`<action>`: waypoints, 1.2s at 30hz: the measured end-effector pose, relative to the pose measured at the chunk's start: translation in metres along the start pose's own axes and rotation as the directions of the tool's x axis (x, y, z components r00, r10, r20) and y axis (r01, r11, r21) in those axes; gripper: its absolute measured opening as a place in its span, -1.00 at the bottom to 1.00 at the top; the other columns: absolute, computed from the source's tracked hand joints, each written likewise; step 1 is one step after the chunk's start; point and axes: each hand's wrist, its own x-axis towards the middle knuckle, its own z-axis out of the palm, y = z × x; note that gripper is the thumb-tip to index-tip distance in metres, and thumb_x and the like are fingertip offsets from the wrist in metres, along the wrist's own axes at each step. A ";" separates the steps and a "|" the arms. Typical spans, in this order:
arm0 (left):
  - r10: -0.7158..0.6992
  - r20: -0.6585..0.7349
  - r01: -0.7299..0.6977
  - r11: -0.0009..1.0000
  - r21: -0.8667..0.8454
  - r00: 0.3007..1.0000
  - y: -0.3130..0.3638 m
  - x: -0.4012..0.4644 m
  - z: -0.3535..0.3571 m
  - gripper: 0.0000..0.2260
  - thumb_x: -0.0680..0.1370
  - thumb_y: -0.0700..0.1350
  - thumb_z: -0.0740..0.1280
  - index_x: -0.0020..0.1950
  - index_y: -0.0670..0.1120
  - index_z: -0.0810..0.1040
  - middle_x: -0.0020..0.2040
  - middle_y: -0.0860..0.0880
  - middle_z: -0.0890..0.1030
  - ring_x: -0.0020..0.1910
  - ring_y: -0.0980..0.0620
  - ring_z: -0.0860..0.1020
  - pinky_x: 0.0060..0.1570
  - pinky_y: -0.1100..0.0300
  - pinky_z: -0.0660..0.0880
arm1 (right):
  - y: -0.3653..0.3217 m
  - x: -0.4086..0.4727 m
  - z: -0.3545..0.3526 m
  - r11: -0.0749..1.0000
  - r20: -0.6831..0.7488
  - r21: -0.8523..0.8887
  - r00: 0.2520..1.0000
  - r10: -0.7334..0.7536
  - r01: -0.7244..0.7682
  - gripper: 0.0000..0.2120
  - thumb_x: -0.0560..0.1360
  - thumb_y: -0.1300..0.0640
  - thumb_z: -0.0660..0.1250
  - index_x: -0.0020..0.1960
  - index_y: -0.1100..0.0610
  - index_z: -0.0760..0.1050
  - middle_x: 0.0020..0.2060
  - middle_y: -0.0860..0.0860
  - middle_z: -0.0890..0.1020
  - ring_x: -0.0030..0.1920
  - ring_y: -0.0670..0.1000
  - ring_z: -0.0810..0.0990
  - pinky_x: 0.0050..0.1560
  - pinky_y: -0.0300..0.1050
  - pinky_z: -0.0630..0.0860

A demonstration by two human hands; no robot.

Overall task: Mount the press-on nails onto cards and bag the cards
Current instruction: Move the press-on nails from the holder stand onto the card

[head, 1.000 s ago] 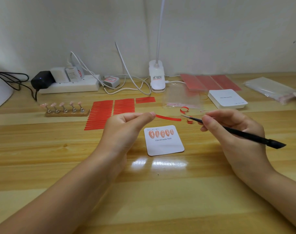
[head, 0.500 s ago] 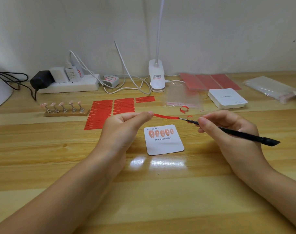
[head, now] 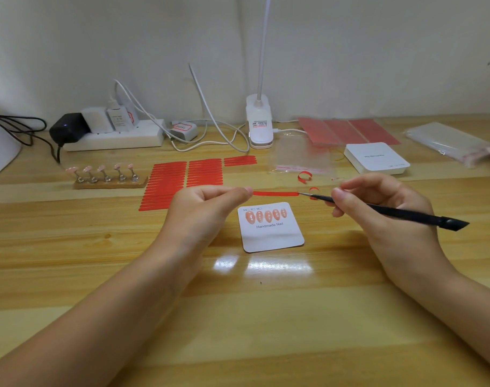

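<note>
Here, one white card (head: 271, 227) lies near the middle of the table (head: 266, 317), five press-on nails (head: 267, 215) in a row along its far edge. Five more nails stand on a holder (head: 109, 178) toward the left edge. The left hand (head: 207, 208) pinches one end of a red strip (head: 276, 193) between thumb and forefinger — held above the card. The right hand (head: 377, 208) curls round a black pointed tool (head: 391, 212), its fine tip touching the strip's other end.
</note>
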 end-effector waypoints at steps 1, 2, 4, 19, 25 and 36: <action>0.003 0.005 -0.003 1.000 0.020 1.000 0.000 0.000 -0.001 -0.91 0.37 -0.07 0.47 -0.33 -0.01 0.64 -0.46 0.28 0.57 -0.42 0.45 0.46 -0.47 0.58 0.31 | 0.000 0.000 -0.001 1.000 0.009 -0.006 1.000 0.001 -0.001 -0.89 0.28 0.05 0.40 -0.23 0.03 0.54 -0.45 -0.10 0.63 -0.37 -0.19 0.60 -0.25 -0.45 0.45; 0.007 0.012 -0.008 0.999 0.047 1.000 -0.001 0.000 -0.003 -0.90 0.38 -0.08 0.47 -0.35 -0.01 0.64 -0.43 0.25 0.60 -0.40 0.44 0.47 -0.46 0.58 0.31 | -0.001 0.000 -0.001 1.000 0.018 -0.008 1.000 0.007 -0.006 -0.90 0.28 0.06 0.40 -0.23 0.04 0.53 -0.45 -0.10 0.63 -0.37 -0.19 0.60 -0.25 -0.45 0.46; 0.028 0.032 -0.031 0.993 0.114 0.999 -0.001 -0.001 -0.006 -0.90 0.38 -0.08 0.47 -0.34 -0.02 0.67 -0.33 0.16 0.66 -0.38 0.35 0.50 -0.44 0.57 0.34 | -0.001 0.000 -0.004 1.000 0.046 -0.015 0.999 0.023 -0.022 -0.92 0.31 0.13 0.42 -0.23 0.04 0.53 -0.43 -0.09 0.64 -0.38 -0.18 0.61 -0.26 -0.44 0.47; 0.192 0.084 -0.209 0.853 0.478 0.978 -0.005 -0.011 -0.003 -0.83 0.33 -0.05 0.45 -0.46 0.04 0.56 -0.22 0.10 0.58 -0.27 0.16 0.44 0.20 -0.14 0.34 | 0.005 0.002 -0.007 0.985 0.184 -0.172 0.983 0.020 0.013 -0.78 0.39 0.34 0.42 -0.29 0.04 0.52 -0.46 -0.10 0.63 -0.44 -0.21 0.57 -0.35 -0.47 0.42; 0.137 0.107 -0.172 0.857 0.487 0.985 -0.009 -0.009 -0.002 -0.96 0.21 0.06 0.36 -0.39 0.14 0.58 -0.25 0.12 0.58 -0.21 0.15 0.53 0.19 -0.12 0.37 | 0.006 -0.001 -0.006 0.979 0.217 -0.201 0.976 0.028 0.017 -0.77 0.38 0.32 0.42 -0.31 0.02 0.52 -0.43 -0.08 0.62 -0.43 -0.19 0.57 -0.36 -0.42 0.45; 0.119 0.146 -0.179 0.826 0.534 0.982 -0.014 -0.007 -0.002 -0.90 0.17 0.06 0.29 -0.41 0.12 0.58 -0.29 0.14 0.55 -0.36 0.27 0.42 0.16 -0.12 0.37 | 0.008 -0.003 -0.006 0.966 0.229 -0.253 0.973 0.010 0.049 -0.78 0.37 0.30 0.43 -0.32 0.03 0.49 -0.43 -0.12 0.60 -0.42 -0.21 0.55 -0.36 -0.44 0.42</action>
